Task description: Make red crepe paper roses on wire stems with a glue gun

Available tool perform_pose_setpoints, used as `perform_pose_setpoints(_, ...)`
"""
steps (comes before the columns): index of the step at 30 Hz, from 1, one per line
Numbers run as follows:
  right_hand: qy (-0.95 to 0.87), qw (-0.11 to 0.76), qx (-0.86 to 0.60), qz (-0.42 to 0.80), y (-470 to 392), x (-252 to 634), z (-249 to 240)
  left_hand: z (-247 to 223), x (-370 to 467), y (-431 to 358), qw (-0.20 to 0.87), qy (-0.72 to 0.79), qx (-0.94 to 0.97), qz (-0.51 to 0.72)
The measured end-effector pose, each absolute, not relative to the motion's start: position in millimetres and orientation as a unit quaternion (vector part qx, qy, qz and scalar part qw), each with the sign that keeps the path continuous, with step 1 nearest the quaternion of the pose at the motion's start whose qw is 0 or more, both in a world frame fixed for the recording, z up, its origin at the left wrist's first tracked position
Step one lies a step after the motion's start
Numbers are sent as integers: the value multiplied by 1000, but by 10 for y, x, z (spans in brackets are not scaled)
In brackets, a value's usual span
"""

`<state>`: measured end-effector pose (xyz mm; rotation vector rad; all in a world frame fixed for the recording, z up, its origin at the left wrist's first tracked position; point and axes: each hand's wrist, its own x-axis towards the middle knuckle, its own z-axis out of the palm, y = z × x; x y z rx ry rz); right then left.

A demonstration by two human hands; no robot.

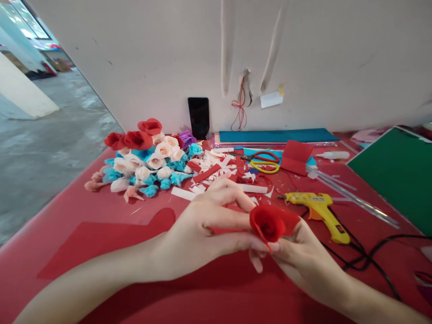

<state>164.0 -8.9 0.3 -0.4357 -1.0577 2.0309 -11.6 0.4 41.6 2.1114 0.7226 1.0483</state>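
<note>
Between my two hands is a red paper flower, its petals rolled into a spiral with a loose flap reaching right. My left hand comes from the left and pinches the flower's left side between thumb and fingers. From the right, my right hand grips its lower right edge, thumb in front; some of its fingers are hidden behind the paper. Under my left forearm lies a flat red paper sheet on the red tabletop.
Finished paper flowers are heaped at back left, beside white and red scraps. Scissors, a yellow glue gun with black cord, clear glue sticks and a green board lie rightward. A phone leans on the wall.
</note>
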Motion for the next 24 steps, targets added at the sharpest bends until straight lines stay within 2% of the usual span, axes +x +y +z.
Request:
perform_pose_setpoints(11, -433, 392, -203, 786, -95, 1649, 6, 401, -119, 4, 304, 280, 811, 414)
perform_pose_setpoints(24, -466, 389, -224, 762, -77, 1650, -11, 363, -115, 33, 357, 311, 788, 392)
